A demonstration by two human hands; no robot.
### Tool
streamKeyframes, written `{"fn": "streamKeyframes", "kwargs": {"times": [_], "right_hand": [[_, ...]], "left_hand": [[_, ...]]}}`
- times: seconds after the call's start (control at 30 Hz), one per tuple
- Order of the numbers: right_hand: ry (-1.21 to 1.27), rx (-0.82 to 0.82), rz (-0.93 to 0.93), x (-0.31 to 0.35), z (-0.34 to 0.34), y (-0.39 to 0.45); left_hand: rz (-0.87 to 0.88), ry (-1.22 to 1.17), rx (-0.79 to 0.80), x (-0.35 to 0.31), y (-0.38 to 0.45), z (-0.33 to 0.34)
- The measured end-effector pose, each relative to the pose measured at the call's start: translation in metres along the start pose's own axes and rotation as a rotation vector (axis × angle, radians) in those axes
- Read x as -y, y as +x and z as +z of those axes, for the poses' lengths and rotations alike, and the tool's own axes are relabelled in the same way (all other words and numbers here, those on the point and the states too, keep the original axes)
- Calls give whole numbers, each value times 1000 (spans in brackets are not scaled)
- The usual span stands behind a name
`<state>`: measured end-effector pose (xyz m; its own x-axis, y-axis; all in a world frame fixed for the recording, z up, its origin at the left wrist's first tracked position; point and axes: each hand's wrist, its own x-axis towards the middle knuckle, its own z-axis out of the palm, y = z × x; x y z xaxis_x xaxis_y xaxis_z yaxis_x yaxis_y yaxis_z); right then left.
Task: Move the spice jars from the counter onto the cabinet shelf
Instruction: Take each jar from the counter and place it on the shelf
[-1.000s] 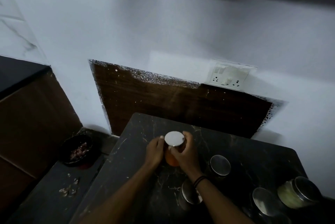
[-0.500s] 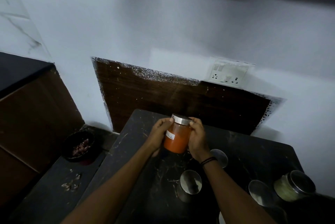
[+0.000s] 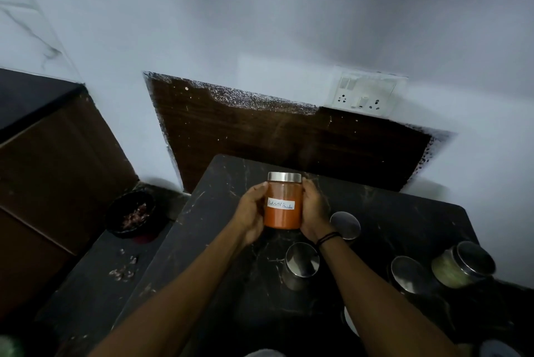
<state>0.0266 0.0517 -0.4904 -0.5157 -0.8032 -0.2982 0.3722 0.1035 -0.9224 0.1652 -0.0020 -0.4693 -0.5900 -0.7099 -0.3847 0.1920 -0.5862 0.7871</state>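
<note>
Lifted off the counter (image 3: 404, 212) now, our orange jar (image 3: 283, 206) hangs upright, left hand (image 3: 250, 215) and right hand (image 3: 313, 212) gripping its sides; shelf comes next, we judge.

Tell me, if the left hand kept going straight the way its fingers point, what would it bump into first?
Nothing new: the left hand already grips the orange jar. Past it, probably the brown wall panel, though depth is unclear.
</note>
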Motion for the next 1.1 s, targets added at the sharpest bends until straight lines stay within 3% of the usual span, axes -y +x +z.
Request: {"fn": "streamKeyframes", "kwargs": {"times": [0.3,0.67,0.8,1.1], "right_hand": [[14,61,-77,49,18,-6],[-29,275,-522,232,55,-15],[-122,257,-686,297,71,-26],[8,148,-879,404,93,-48]], "left_hand": [[144,58,2,-41,5,19],[490,53,74,-204,-11,123],[633,73,90,-257,-22,159],[859,46,101,-345,-56,233]]}}
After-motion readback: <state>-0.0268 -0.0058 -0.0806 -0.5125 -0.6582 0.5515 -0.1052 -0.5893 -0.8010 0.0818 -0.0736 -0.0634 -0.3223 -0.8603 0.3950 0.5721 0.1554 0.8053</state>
